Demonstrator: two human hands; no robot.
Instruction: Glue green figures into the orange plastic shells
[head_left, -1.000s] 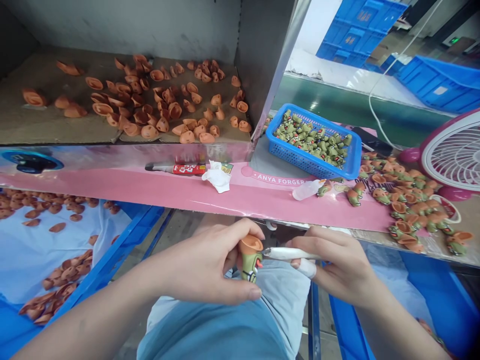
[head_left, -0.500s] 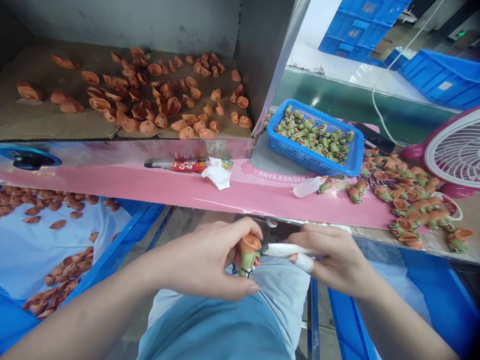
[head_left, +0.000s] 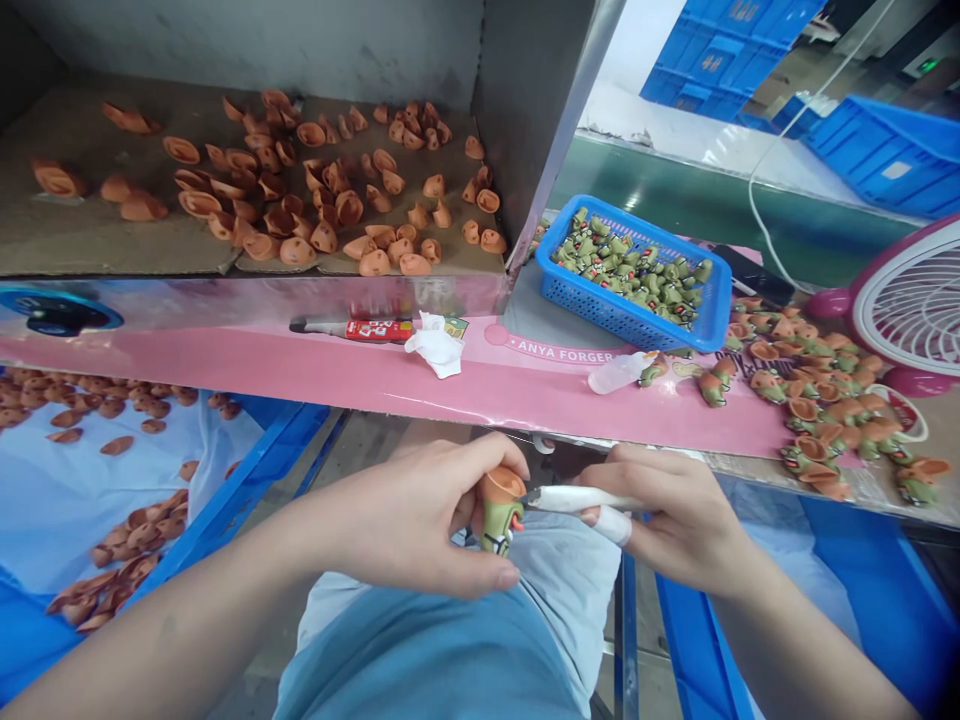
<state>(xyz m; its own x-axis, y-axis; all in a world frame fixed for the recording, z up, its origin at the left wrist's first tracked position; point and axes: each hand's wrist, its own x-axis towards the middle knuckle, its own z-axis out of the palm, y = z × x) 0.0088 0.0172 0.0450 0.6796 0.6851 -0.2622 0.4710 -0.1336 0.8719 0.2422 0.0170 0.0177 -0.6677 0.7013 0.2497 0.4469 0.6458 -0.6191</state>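
Observation:
A small green figure with an orange cap-like top [head_left: 501,510] is gripped by my left hand [head_left: 420,515], its orange opening tilted up and its painted face low. My right hand [head_left: 667,510], with a white wrap around one finger, is closed on a white-handled tool [head_left: 574,499] with a dark tip. That tip meets or nearly meets the figure at the edge between orange and green; I cannot tell whether it touches. Both hands are above my lap, in front of the pink table edge [head_left: 360,385].
A blue basket [head_left: 630,315] of green pieces stands beside finished-looking orange-and-green figures [head_left: 817,390] and a fan [head_left: 915,300]. Loose orange pieces [head_left: 300,200] lie in the grey box. A small clear bottle [head_left: 619,373], crumpled tissue [head_left: 436,346] and red-labelled tube [head_left: 375,330] lie on the pink surface.
Almost nothing differs. Both hands keep their grips, and the figure and tool stay in nearly the same place; the view has shifted very slightly.

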